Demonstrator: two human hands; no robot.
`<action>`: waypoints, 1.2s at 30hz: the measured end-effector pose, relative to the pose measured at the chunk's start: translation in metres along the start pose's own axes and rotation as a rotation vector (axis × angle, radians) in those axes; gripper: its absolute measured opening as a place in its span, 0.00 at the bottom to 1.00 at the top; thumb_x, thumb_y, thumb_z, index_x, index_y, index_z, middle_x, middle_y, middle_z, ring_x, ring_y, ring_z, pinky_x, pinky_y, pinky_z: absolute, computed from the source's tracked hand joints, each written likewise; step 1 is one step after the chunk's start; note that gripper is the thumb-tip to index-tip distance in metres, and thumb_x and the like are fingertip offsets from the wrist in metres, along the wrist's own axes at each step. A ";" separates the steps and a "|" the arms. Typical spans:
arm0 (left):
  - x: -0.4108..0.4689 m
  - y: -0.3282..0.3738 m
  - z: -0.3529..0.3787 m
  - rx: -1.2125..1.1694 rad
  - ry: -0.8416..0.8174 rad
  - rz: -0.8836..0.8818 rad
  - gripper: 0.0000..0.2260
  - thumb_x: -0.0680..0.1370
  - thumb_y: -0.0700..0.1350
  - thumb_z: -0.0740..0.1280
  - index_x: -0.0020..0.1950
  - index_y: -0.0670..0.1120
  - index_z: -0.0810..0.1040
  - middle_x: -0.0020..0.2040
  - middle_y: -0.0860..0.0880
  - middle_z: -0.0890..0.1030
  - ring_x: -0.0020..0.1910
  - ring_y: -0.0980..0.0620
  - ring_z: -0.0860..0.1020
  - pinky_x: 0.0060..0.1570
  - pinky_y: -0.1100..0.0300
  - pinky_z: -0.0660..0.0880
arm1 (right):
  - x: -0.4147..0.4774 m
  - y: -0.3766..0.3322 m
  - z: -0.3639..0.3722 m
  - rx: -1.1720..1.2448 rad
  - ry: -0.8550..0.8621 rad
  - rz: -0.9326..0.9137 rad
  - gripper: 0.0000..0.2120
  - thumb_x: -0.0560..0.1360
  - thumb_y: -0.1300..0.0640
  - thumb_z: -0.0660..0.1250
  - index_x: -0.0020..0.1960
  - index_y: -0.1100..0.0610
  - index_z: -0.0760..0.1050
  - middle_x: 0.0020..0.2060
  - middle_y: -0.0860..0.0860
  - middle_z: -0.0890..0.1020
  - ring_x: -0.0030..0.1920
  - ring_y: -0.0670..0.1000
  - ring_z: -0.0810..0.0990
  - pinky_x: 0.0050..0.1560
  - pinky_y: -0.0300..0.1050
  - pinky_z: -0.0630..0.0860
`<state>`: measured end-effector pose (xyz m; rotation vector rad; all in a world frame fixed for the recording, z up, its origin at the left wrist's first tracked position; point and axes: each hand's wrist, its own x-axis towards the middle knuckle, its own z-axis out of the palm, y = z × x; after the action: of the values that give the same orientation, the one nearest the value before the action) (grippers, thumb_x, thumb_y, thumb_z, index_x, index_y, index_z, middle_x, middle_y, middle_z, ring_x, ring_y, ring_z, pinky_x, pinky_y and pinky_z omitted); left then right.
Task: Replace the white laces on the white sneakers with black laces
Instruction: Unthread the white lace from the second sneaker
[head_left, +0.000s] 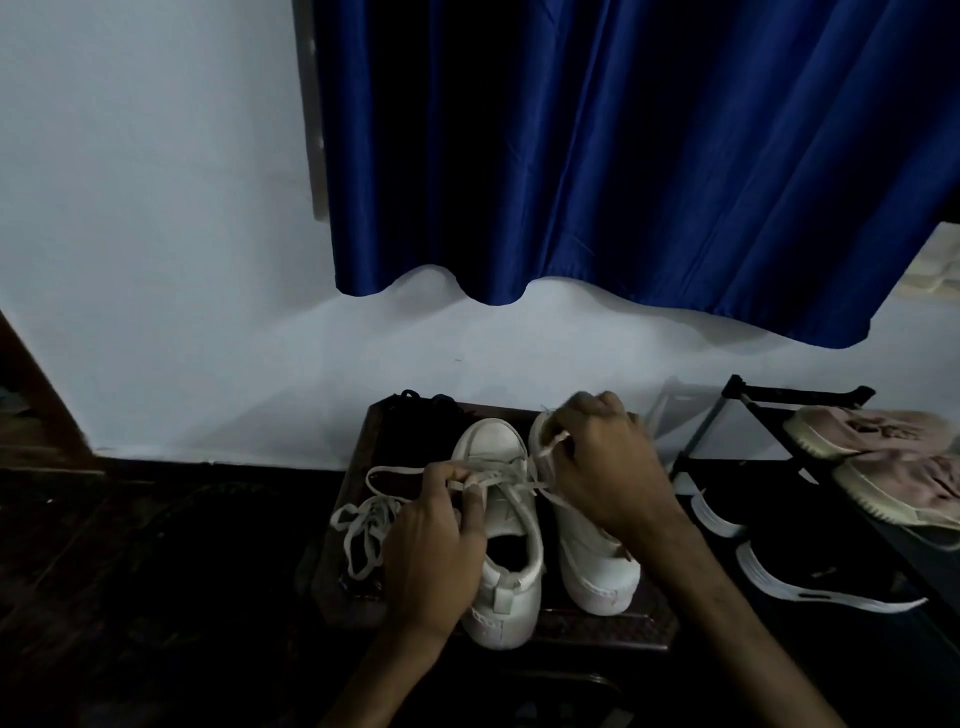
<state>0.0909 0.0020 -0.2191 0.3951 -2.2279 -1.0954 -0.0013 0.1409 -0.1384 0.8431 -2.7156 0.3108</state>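
Two white sneakers stand side by side, toes toward the wall, on a dark low stool (358, 519). The left hand (441, 540) is curled over the left sneaker (498, 519), its fingers (457, 475) closed in a pinch on a strand of the white lace (501, 480) right at the eyelets. From that pinch the lace runs across the tongue toward the other hand. The right hand (597, 467) lies over the right sneaker (592, 561), covering most of its front; its fingers (605, 402) are bent into a loose fist near the toe, and a piece of lace shows just beneath them, though the dim light leaves it unclear whether they actually grip it.

Just outside the left hand's knuckles, a loose white lace (363, 525) lies in loops on the stool, apart from both sneakers. Beyond the left fingertips, at the stool's far edge by the wall, sits a dark bundle that is probably the black laces (426, 402); it is nearly lost against the dark surface.

Out past the right hand stands a black shoe rack (748, 400) holding pink sneakers (883, 457) above and black shoes with white soles (810, 571) below. A blue curtain (623, 156) hangs against the pale wall (156, 260) above everything.
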 end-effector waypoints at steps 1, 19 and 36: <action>0.000 0.000 0.000 0.014 -0.010 -0.001 0.07 0.79 0.51 0.65 0.54 0.50 0.75 0.41 0.51 0.83 0.42 0.47 0.82 0.40 0.49 0.76 | -0.001 -0.007 0.000 0.075 0.001 -0.060 0.10 0.72 0.55 0.59 0.46 0.50 0.78 0.46 0.47 0.79 0.50 0.52 0.74 0.49 0.51 0.74; -0.016 -0.014 0.010 -0.715 -0.083 -0.110 0.13 0.76 0.54 0.64 0.57 0.50 0.71 0.51 0.54 0.77 0.52 0.51 0.77 0.53 0.60 0.73 | -0.009 -0.014 0.011 0.328 -0.251 -0.146 0.01 0.73 0.54 0.67 0.43 0.49 0.75 0.42 0.44 0.76 0.43 0.44 0.75 0.41 0.45 0.71; -0.002 -0.030 0.031 -0.328 -0.033 0.130 0.13 0.70 0.57 0.69 0.54 0.59 0.77 0.70 0.55 0.66 0.69 0.52 0.67 0.65 0.52 0.68 | 0.023 0.013 -0.011 0.095 -0.510 -0.311 0.18 0.72 0.31 0.60 0.36 0.44 0.74 0.44 0.41 0.73 0.49 0.46 0.71 0.51 0.48 0.71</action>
<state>0.0727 0.0039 -0.2579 0.0921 -2.0211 -1.3736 -0.0242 0.1429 -0.1219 1.5321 -2.9638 0.1735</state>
